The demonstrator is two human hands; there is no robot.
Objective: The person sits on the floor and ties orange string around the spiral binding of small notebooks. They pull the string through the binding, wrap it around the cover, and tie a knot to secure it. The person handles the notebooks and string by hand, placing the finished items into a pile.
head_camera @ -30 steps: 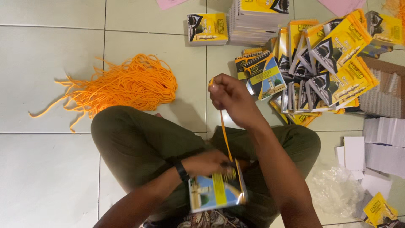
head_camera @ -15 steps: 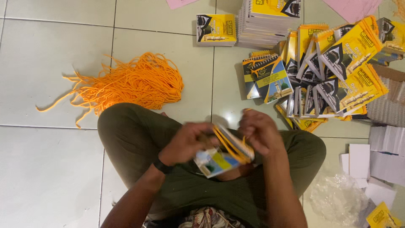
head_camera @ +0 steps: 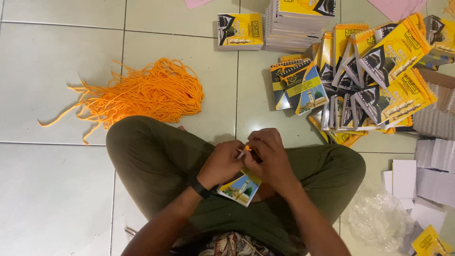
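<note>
I sit cross-legged on a tiled floor in olive trousers. My left hand [head_camera: 222, 163] and my right hand [head_camera: 268, 159] meet over my lap, fingers pinched together on an orange cord end [head_camera: 246, 150]. Under both hands hangs a small spiral-bound booklet [head_camera: 239, 188] with a colourful cover, mostly hidden by my fingers. A dark watch band sits on my left wrist.
A loose bundle of orange cords [head_camera: 144, 92] lies on the floor at the left. A heap of yellow-and-black booklets [head_camera: 374, 76] spreads at the upper right, with a neat stack [head_camera: 298, 21] behind it. White paper stacks [head_camera: 431, 170] and a crumpled clear plastic bag [head_camera: 377, 220] lie at the right.
My right hand came down from pulling the orange cord upward. Both hands closed together over the booklet, which rose from low on my lap to between my knees.
</note>
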